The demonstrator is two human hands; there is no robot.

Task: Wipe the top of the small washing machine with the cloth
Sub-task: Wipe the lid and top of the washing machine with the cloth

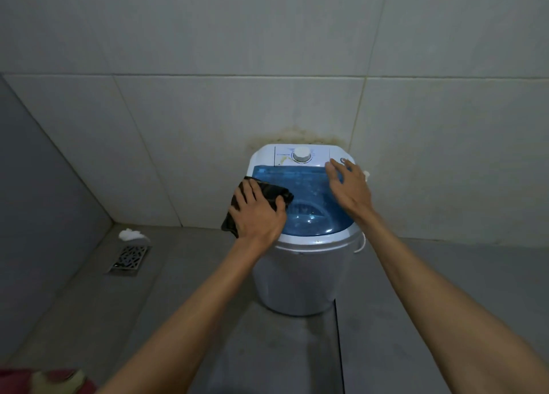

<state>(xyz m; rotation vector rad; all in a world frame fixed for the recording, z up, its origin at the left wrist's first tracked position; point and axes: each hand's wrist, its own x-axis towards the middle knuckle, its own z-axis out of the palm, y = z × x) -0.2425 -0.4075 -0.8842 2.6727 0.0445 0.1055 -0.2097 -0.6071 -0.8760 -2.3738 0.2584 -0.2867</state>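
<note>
A small white washing machine point(300, 274) stands on the floor against the tiled wall. Its top carries a clear blue lid point(309, 185) and, behind that, a white control panel with a round dial point(302, 154). A dark cloth point(273, 193) lies over the lid's left edge. My left hand point(257, 215) presses flat on the cloth, fingers spread, with part of the cloth hanging off the machine's left side. My right hand point(350, 185) rests open on the right rear of the lid, its fingertips reaching the control panel.
A metal floor drain point(128, 258) sits at the left near the wall corner, with a white crumpled wad point(130, 234) just behind it. A white cord point(363, 242) hangs at the machine's right side. Stained tiles rise behind the machine.
</note>
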